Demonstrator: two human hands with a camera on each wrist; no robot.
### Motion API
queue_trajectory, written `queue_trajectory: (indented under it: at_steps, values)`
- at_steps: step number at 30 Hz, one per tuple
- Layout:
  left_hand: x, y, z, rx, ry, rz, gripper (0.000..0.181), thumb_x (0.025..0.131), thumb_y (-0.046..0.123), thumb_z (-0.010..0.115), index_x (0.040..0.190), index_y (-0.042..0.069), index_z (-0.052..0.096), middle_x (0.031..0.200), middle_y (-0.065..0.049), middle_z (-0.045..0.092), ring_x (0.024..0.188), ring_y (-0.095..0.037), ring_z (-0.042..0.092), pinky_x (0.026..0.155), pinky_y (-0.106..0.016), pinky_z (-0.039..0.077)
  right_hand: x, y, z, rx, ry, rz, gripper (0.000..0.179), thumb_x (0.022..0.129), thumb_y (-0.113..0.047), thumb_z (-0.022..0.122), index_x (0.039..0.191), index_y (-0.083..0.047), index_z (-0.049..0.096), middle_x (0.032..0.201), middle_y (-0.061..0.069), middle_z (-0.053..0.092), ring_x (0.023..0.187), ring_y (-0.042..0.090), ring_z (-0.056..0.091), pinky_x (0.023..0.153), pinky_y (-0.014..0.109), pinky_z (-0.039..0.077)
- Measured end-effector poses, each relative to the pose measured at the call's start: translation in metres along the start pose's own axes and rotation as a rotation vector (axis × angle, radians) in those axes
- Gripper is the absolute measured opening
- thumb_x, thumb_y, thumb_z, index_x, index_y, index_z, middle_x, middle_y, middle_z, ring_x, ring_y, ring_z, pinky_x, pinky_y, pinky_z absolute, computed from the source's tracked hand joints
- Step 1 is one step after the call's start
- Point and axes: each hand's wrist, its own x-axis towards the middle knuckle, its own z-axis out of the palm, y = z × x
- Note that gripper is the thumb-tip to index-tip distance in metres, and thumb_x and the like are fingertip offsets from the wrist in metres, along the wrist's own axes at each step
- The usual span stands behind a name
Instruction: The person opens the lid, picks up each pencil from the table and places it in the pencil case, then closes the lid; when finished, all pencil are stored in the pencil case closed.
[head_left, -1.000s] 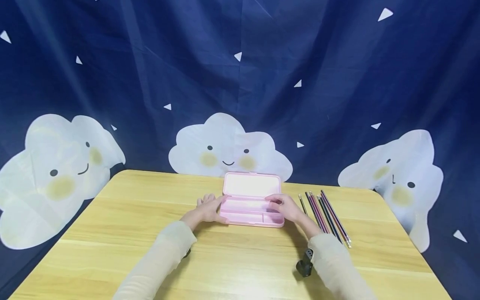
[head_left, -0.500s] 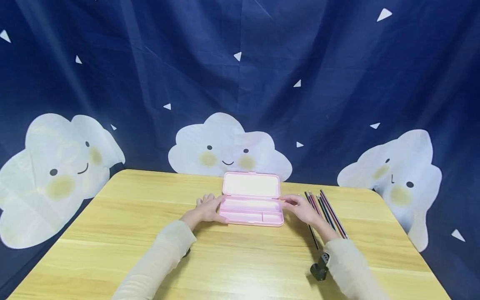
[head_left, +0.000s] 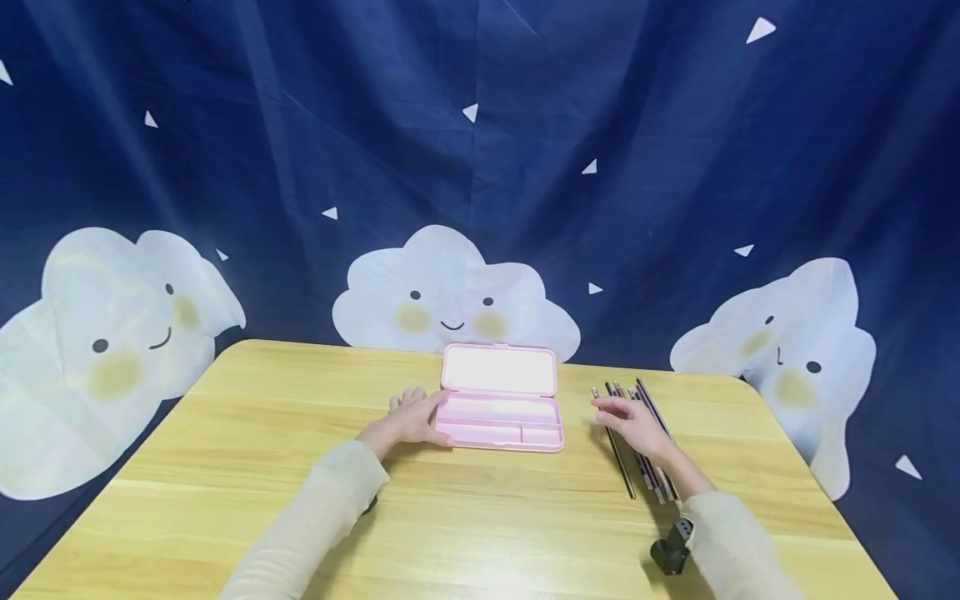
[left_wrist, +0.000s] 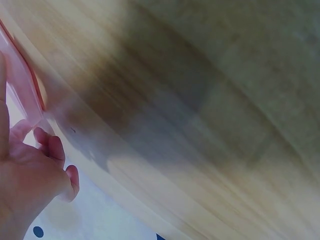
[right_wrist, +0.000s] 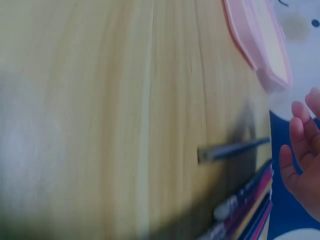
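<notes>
An opened pink pencil case stands near the table's back edge, its lid raised and its compartments bare. My left hand rests against its left side, thumb by the front corner and forefinger by the hinge corner. In the left wrist view the other fingers of that hand are loosely bent and away from the case. My right hand is over several pencils on the right, its fingers loosely bent with nothing seen between them. One dark pencil lies a little apart, left of the others.
The light wooden table ends just behind the case. A dark blue curtain with white clouds hangs behind it. A black camera is worn at my right wrist.
My right hand has moved out of the pencil case to the right and is now over the pencils. The left hand and the case have stayed in place.
</notes>
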Motion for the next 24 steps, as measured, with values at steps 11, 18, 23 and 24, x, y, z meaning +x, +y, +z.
queue_trajectory:
  at_steps: [11, 18, 23, 24]
  values:
    - [0.0, -0.001, -0.002, -0.051, 0.002, 0.014, 0.099, 0.059, 0.059, 0.075, 0.139, 0.013, 0.037, 0.091, -0.008, 0.038, 0.085, -0.026, 0.031, 0.073, -0.038, 0.023, -0.015, 0.014, -0.026, 0.019, 0.047, 0.033, 0.035, 0.092, -0.009, 0.052, 0.118, 0.014, 0.051, 0.116, 0.031, 0.054, 0.087, -0.006, 0.053, 0.078, 0.014, 0.043]
    - [0.001, 0.005, -0.004, -0.013, -0.018, -0.03, 0.094, 0.064, 0.048, 0.077, 0.141, 0.016, 0.035, 0.092, -0.006, 0.038, 0.086, -0.023, 0.031, 0.073, -0.036, 0.023, -0.027, 0.023, -0.045, -0.014, 0.087, 0.07, 0.037, 0.093, -0.011, 0.051, 0.12, 0.015, 0.049, 0.115, 0.032, 0.054, 0.087, -0.009, 0.052, 0.076, 0.013, 0.043]
    - [0.001, 0.003, -0.003, -0.017, -0.012, -0.021, 0.093, 0.064, 0.047, 0.077, 0.141, 0.015, 0.035, 0.091, -0.006, 0.038, 0.086, -0.024, 0.031, 0.074, -0.036, 0.023, -0.035, 0.03, -0.054, -0.028, 0.13, 0.092, 0.035, 0.092, -0.008, 0.051, 0.117, 0.017, 0.05, 0.104, 0.03, 0.059, 0.081, -0.005, 0.054, 0.071, 0.014, 0.045]
    - [0.001, 0.003, -0.003, -0.016, -0.012, -0.02, 0.094, 0.064, 0.047, 0.077, 0.141, 0.015, 0.035, 0.091, -0.006, 0.038, 0.086, -0.024, 0.031, 0.073, -0.036, 0.023, -0.036, 0.032, -0.056, -0.032, 0.138, 0.099, 0.035, 0.091, -0.007, 0.052, 0.116, 0.017, 0.05, 0.102, 0.029, 0.06, 0.08, -0.003, 0.055, 0.071, 0.014, 0.045]
